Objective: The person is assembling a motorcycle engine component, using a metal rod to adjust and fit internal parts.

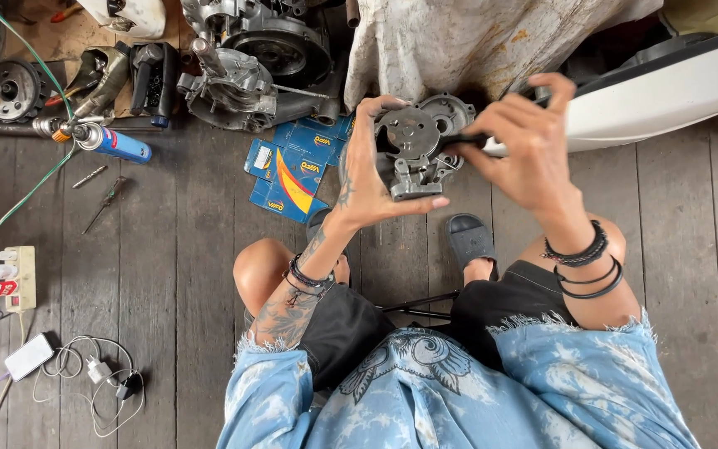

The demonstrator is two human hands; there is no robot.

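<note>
Head view, looking down: grey plank floor (168,274) underfoot, seated, knees apart, black shorts, pale blue patterned shirt. White curved body panel (666,91) at upper right, stained cloth (475,37) draped beside it. Engine crankcase assembly (251,71) at top centre, lying on the floor with further metal parts (10,87) to its left. Blue cardboard boxes (292,170) flat on the planks just below the crankcase, left of the raised hands. Blue gas canister with torch head (114,143) on its side at upper left, green hose running from it. White power strip (20,278) at the left edge, plugs inserted; white charger brick and coiled cables (85,374) below it. Screwdriver (105,202) and a small bolt (89,176) loose on the floor between canister and strip. Bare foot of another person at far left edge.

Grey cast-metal housing (415,154) held up above the floor, between the knees and the cloth, face with round disc turned toward the camera. Left hand (367,170) clamped on the housing, thumb beneath, fingers curled over its top left edge. Right hand (525,145) pinched shut on a thin dark tool (463,141), tip pressed against the housing's right side. Black bands on both wrists.
</note>
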